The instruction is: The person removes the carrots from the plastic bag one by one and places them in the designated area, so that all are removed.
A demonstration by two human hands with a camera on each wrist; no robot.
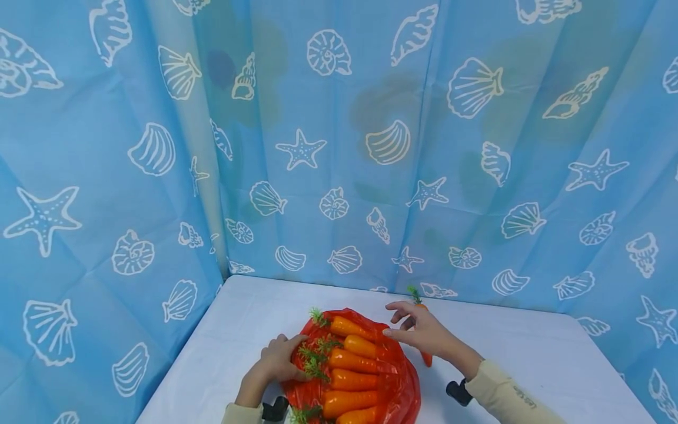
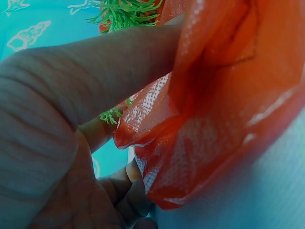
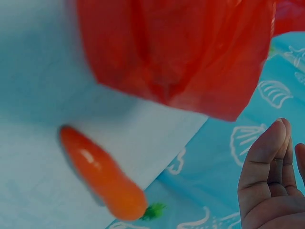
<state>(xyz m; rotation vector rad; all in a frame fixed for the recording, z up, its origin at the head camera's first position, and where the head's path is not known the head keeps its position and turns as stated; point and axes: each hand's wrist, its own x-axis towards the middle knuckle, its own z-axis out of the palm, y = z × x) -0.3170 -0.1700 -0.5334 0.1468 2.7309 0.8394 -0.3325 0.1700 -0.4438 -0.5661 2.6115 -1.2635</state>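
Currently, the left hand (image 1: 279,357) is gripping one red bag (image 1: 409,388), where six carrots (image 1: 354,380) (those showing) are lying; the empty right hand (image 1: 422,331) is hovering near one loose carrot (image 3: 97,167) on the counter (image 1: 508,347).

Red bag (image 1: 410,397) on white table (image 1: 508,353), bottom edge out of frame. At least six orange carrots (image 1: 354,381) stacked in it, green tops left, tips right under the red film. Left hand (image 1: 276,360) grips the bag's left side, thumb by the greens. Right hand (image 1: 424,330), fingers loosely bent, is at the bag's upper right, contact unclear, partly covering a lone carrot (image 1: 426,358) on the table. Blue shell-print curtain (image 1: 339,100) behind.
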